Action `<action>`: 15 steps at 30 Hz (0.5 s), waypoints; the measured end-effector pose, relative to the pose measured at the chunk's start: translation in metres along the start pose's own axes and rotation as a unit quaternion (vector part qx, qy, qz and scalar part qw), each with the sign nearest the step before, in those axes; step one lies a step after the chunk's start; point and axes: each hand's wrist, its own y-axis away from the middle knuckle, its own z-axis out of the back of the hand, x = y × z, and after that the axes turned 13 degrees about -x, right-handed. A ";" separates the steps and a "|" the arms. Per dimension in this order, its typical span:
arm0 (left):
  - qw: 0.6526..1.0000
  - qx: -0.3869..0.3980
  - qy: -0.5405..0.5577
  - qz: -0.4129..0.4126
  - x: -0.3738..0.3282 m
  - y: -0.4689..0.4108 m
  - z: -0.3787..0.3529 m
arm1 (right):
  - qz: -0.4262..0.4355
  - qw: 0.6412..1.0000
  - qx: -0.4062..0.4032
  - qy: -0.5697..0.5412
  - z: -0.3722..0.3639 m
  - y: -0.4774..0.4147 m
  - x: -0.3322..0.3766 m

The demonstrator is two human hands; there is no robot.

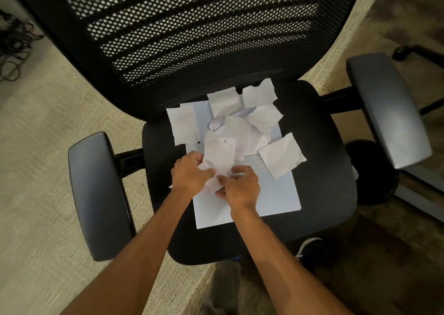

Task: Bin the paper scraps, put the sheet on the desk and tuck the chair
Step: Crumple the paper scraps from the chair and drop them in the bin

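A black office chair (319, 146) with a mesh back faces me. On its seat lies a white sheet (271, 194) with several torn white paper scraps (262, 120) strewn over its far half. My left hand (189, 175) and my right hand (240, 187) meet over the near middle of the sheet. Both pinch the same crumpled scrap (219, 156), which stands up between them. The sheet's near left part is hidden under my hands.
Padded armrests stick out at the left (98, 194) and right (386, 110). Beige carpet (36, 146) lies to the left, with a tangle of cables (12, 48) at the far left. The base of another chair (408, 50) shows at the upper right. My shoe (310, 249) is under the seat's front edge.
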 end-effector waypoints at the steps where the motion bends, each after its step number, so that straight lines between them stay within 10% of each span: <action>1: 1.000 0.002 0.001 0.000 0.001 0.000 0.000 | -0.009 1.000 0.001 -0.009 0.000 -0.001 0.000; 15: 0.993 0.020 0.117 0.010 0.027 0.016 0.020 | 0.017 0.994 0.068 -0.089 0.019 0.007 -0.003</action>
